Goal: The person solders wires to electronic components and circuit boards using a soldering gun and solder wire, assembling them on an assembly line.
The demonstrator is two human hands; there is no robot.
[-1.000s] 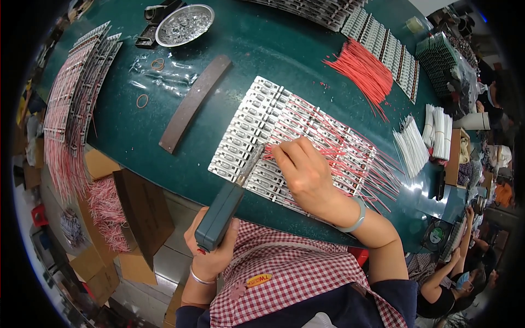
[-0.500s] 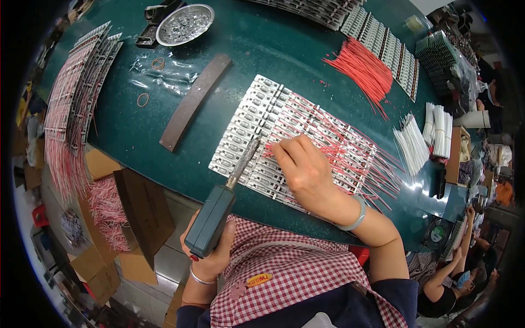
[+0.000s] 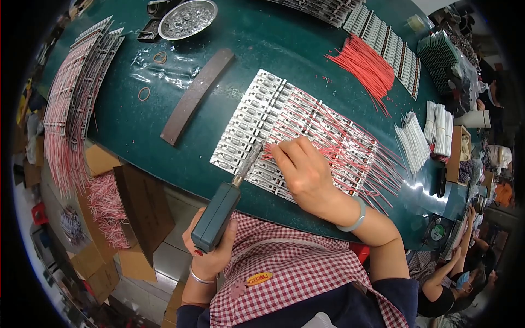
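Observation:
My left hand [image 3: 210, 254] is wrapped around a dark green soldering gun [image 3: 216, 217]. Its long, crusted tip points up and away from me, ending over a panel of small white circuit boards [image 3: 234, 134] on the table. Just right of that tip, my right hand [image 3: 309, 177] is closed in a pinch on a red wire [image 3: 267, 151], its wrist over the near part of the panel. Many red and white wires [image 3: 350, 136] lie across the panel's right part and trail past its edge. The pinching fingertips partly hide the wire and the spot below.
A brown curved bar [image 3: 197, 98] lies left of the panel. Behind it stands a metal bowl [image 3: 187, 21]. Red wires [image 3: 365, 68] and white wires [image 3: 412, 143] lie in bundles at right. Wired panels [image 3: 74, 93] stack at far left, above a cardboard box [image 3: 145, 208].
The soldering gun has shifted slightly right, its tip a little nearer me on the panel. My right hand stays almost in place, still pinching. The whole view has shifted slightly.

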